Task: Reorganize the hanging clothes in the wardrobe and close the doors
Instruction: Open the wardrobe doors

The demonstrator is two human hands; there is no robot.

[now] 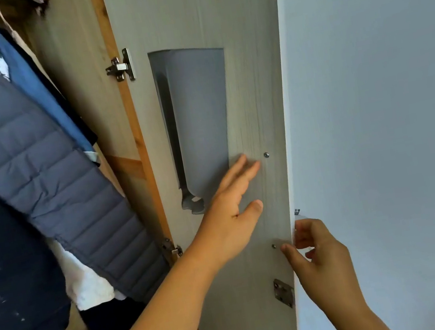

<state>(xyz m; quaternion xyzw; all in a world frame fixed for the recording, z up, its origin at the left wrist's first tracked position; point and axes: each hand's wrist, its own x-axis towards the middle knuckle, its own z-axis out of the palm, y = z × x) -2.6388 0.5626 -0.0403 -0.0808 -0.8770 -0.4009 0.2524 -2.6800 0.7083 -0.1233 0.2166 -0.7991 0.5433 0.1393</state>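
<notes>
The wardrobe door (pixel 187 25) stands open on the right side of the wardrobe. It is a tall, thin board, and its long side runs straight up and down. Its hinges (pixel 120 65) are on the left, by the wooden frame, and its free edge points to the right, near the person.

The right hand (pixel 320 260) is at that free edge, low down. Its fingers curl round the edge from the outside and the thumb sits on the inside face, so it pinches the door. This hand is the nearer one to the edge.

The left hand (pixel 232 208) is flat and wide open, fingers straight. It lies against the inside face of the door, or very close to it, just beside a grey patch (pixel 198 127). It holds nothing.

The hanging clothes are on the left, inside the wardrobe. A blue puffy jacket (pixel 48 176) leans out toward the door.

I think the door must swing left on its hinges to shut. The jacket might get caught.
</notes>
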